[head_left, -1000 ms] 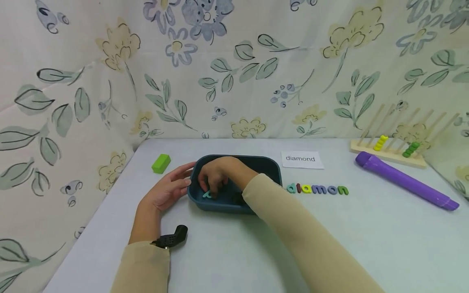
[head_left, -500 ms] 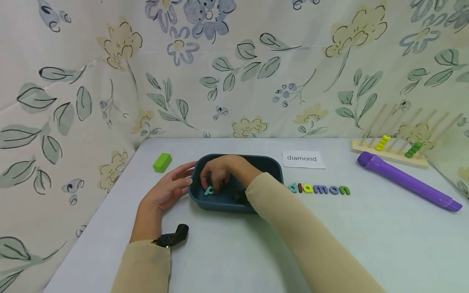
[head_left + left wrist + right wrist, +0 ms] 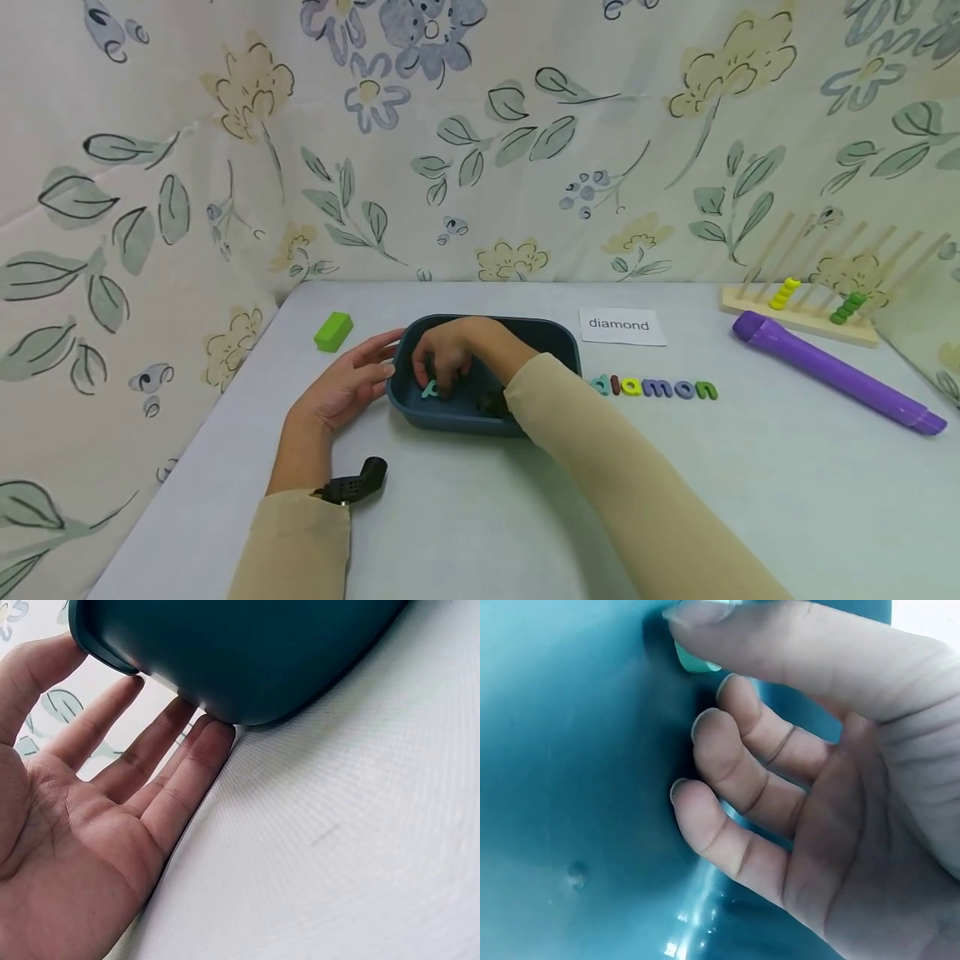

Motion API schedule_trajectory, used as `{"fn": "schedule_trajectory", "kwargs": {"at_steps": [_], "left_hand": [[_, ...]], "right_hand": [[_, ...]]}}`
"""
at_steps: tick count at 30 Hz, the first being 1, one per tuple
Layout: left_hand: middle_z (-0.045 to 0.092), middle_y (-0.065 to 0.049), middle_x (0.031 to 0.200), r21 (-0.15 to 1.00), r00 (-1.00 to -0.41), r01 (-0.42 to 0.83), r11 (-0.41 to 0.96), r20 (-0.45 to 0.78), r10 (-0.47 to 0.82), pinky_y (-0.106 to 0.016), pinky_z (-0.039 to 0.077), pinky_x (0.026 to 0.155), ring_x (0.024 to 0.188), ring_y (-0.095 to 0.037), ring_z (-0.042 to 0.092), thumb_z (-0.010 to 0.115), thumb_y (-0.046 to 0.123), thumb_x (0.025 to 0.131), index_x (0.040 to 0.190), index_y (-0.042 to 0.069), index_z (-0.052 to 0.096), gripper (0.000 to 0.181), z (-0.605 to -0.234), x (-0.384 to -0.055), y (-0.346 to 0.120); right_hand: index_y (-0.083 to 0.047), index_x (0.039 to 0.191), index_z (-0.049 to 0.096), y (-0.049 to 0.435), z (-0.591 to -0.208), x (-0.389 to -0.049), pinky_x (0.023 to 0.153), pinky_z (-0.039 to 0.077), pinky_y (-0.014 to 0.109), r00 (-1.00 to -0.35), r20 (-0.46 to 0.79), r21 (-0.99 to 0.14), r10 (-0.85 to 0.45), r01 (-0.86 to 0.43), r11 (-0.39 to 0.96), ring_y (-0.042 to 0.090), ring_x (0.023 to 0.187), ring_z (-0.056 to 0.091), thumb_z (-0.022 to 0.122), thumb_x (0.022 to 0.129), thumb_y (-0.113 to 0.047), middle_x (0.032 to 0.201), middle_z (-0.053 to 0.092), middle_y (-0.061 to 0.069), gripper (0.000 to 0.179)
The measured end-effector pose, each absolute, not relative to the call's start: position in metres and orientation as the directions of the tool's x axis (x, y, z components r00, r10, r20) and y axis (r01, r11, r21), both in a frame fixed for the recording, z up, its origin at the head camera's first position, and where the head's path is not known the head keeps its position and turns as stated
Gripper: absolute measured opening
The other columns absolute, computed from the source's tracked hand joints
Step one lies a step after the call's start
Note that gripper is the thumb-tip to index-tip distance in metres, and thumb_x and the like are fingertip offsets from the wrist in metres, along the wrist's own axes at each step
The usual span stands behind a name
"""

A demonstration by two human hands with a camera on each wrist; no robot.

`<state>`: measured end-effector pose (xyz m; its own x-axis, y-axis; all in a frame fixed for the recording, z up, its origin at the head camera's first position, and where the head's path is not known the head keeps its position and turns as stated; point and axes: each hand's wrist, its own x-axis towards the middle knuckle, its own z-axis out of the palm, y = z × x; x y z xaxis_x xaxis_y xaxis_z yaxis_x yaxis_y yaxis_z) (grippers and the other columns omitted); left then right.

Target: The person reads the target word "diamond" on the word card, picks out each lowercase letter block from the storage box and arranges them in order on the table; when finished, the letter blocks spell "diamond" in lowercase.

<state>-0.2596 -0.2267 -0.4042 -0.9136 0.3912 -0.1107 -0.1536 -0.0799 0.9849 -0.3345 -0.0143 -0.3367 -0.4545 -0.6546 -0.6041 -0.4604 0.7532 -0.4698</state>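
A dark teal plastic bin [image 3: 457, 423] stands mid-table. My left hand [image 3: 347, 390] steadies its left end, with the thumb at the rim; in the left wrist view the nearly straight fingers [image 3: 176, 799] touch the outer wall. My right hand [image 3: 447, 354] reaches down inside the bin, fingers curled. It pinches a small teal toy letter [image 3: 430, 389] near the bin floor. In the right wrist view the thumb [image 3: 742, 637] covers much of this letter [image 3: 697, 660], and the index finger is mostly hidden behind the thumb.
Right of the bin lies a row of coloured letters [image 3: 658, 388] reading "diamon", below a card [image 3: 622, 326] printed "diamond". A purple toy microphone [image 3: 836, 371] and a wooden peg stand with beads [image 3: 798, 315] are at the right. A green block [image 3: 333, 332] sits back left.
The teal letter has shifted slightly up and turned under the right fingertips. The left hand stays at the bin's end; the head view has drifted a little.
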Motion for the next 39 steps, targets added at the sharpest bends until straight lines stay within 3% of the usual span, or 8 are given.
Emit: {"fn": "schedule_trajectory", "kwargs": {"at_steps": [9, 16, 23, 32, 39], "left_hand": [[0.028, -0.016, 0.166, 0.984, -0.916, -0.16, -0.08, -0.118, 0.383, -0.024, 0.054, 0.101, 0.128, -0.013, 0.057, 0.06, 0.006, 0.099, 0.161, 0.014, 0.036, 0.066, -0.402, -0.259, -0.224], [0.026, -0.015, 0.168, 0.985, -0.912, -0.16, -0.066, -0.122, 0.391, -0.024, 0.054, 0.101, 0.129, -0.013, 0.057, 0.061, 0.008, 0.1, 0.161, 0.015, 0.036, 0.066, -0.401, -0.26, -0.221], [0.029, -0.014, 0.167, 0.988, -0.912, -0.146, -0.056, -0.113, 0.395, -0.025, 0.054, 0.101, 0.13, -0.014, 0.057, 0.06, 0.009, 0.1, 0.161, 0.014, 0.036, 0.065, -0.4, -0.263, -0.221], [0.027, -0.015, 0.167, 0.988, -0.91, -0.141, -0.069, -0.102, 0.401, -0.025, 0.053, 0.102, 0.127, -0.013, 0.06, 0.058, 0.009, 0.101, 0.16, 0.014, 0.036, 0.064, -0.403, -0.259, -0.225], [0.027, -0.017, 0.167, 0.987, -0.911, -0.143, -0.071, -0.103, 0.399, -0.025, 0.054, 0.101, 0.127, -0.013, 0.06, 0.057, 0.008, 0.101, 0.16, 0.013, 0.036, 0.063, -0.402, -0.259, -0.226]], "right_hand": [[-0.023, 0.099, 0.071, -0.013, -0.336, -0.334, 0.081, 0.056, 0.033, -0.464, -0.606, -0.458, -0.646, -0.46, 0.76, 0.018, 0.09, 0.059, 0.082, 0.088, -0.012, 0.101, 0.061, 0.001, 0.019], [-0.019, 0.099, 0.072, 0.002, -0.33, -0.334, 0.084, 0.059, 0.035, -0.491, -0.556, -0.51, -0.671, -0.436, 0.741, 0.018, 0.091, 0.06, 0.082, 0.086, -0.012, 0.1, 0.065, 0.001, 0.018], [-0.016, 0.098, 0.072, 0.017, -0.32, -0.336, 0.078, 0.059, 0.03, -0.501, -0.5, -0.572, -0.707, -0.422, 0.704, 0.017, 0.088, 0.063, 0.081, 0.087, -0.011, 0.1, 0.07, 0.002, 0.015], [-0.023, 0.129, 0.07, 0.03, -0.307, -0.329, 0.08, 0.06, 0.032, -0.492, -0.379, -0.65, -0.784, -0.462, 0.604, 0.02, 0.089, 0.067, 0.077, 0.09, -0.012, 0.104, 0.071, 0.004, 0.042], [-0.022, 0.142, 0.063, 0.042, -0.297, -0.319, 0.08, 0.059, 0.032, -0.483, -0.285, -0.696, -0.828, -0.489, 0.525, 0.021, 0.085, 0.069, 0.067, 0.097, -0.015, 0.103, 0.073, 0.006, 0.046]]}}
